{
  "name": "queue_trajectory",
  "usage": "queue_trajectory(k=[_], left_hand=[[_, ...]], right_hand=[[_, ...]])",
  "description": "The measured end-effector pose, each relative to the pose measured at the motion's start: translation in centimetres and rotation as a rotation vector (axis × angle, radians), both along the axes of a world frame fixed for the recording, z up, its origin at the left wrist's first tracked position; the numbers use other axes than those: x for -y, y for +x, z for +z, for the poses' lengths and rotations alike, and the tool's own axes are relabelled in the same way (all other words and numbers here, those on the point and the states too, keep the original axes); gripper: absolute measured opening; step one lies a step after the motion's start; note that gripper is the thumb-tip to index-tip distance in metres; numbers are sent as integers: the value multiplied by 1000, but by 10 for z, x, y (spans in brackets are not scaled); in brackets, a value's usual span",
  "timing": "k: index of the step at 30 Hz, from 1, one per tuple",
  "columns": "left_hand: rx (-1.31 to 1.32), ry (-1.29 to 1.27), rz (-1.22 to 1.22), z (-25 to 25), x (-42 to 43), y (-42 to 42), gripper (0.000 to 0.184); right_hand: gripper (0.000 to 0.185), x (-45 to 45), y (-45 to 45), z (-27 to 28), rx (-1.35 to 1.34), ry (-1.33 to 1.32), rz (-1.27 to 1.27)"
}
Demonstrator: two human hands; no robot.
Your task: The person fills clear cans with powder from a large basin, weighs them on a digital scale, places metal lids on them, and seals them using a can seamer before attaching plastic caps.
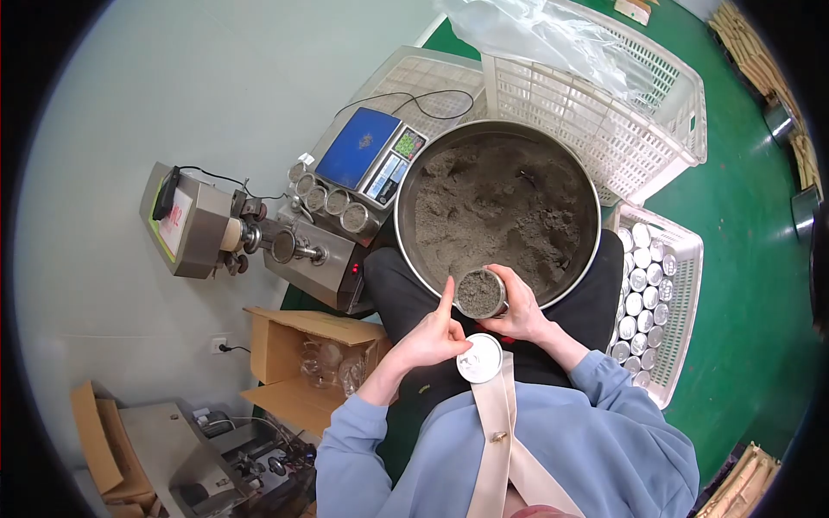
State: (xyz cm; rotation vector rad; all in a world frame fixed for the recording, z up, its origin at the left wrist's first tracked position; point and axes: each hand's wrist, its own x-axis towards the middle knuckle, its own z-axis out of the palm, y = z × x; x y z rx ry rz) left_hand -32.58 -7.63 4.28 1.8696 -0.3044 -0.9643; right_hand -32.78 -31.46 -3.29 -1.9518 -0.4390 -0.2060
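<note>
My right hand (520, 309) is wrapped round an open can (481, 293), filled near the rim with grey-brown crumbly material. It is held over the near edge of a big round metal basin (596, 203), which contains more of the same loose material (484, 203). Between its thumb and fingers, my left hand (434, 337) pinches a round white can lid (479, 358), just below the can. The left index finger is stretched up beside the can's rim; whether it touches cannot be made out.
A blue-topped scale (358, 147) stands left of the basin, beside several filled cans (337, 201) and a metal machine (306, 268). At right, a white crate (682, 319) contains many closed cans (637, 278). An open carton (276, 350) sits lower left; a larger basket (561, 95) is behind.
</note>
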Motion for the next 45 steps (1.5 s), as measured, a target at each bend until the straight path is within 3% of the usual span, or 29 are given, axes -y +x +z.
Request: queue_trajectory(k=[10, 28, 41, 44, 45], left_hand=[[499, 446, -176, 4, 16, 9, 117], [924, 897, -376, 0, 43, 15, 109], [1142, 750, -460, 3, 48, -11, 98], [1211, 703, -498, 6, 46, -26, 95], [1206, 613, -506, 8, 44, -30, 87]], right_hand=[[92, 3, -2, 0, -64, 12, 32], [94, 5, -8, -1, -112, 21, 92], [92, 12, -7, -8, -204, 62, 27], [91, 9, -5, -16, -91, 140, -30], [90, 12, -6, -17, -165, 158, -39]])
